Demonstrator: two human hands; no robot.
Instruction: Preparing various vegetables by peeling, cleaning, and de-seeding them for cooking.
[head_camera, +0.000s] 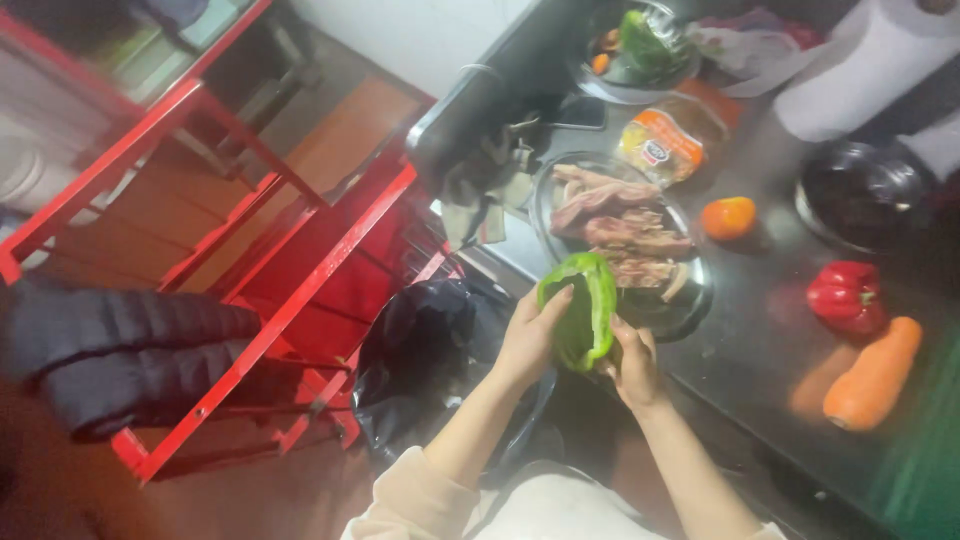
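bare counter (760, 330) between meat plate (690, 300) and red pepper (846, 296) leaves passage.

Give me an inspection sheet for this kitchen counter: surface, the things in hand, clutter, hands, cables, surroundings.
Surface: dark countertop, shiny, crowded with food.
Things in hand: green pepper, opened up, held above the counter's edge.
Clutter: glass plate of raw meat, small orange pepper, red pepper, carrot, dark bowl, snack packet, bowl of vegetables, paper towel roll.
Hands: left hand and right hand both grip the green pepper.
Cables: nothing seen.
Surroundings: red metal rack, dark padded jacket, black bag below the hands.
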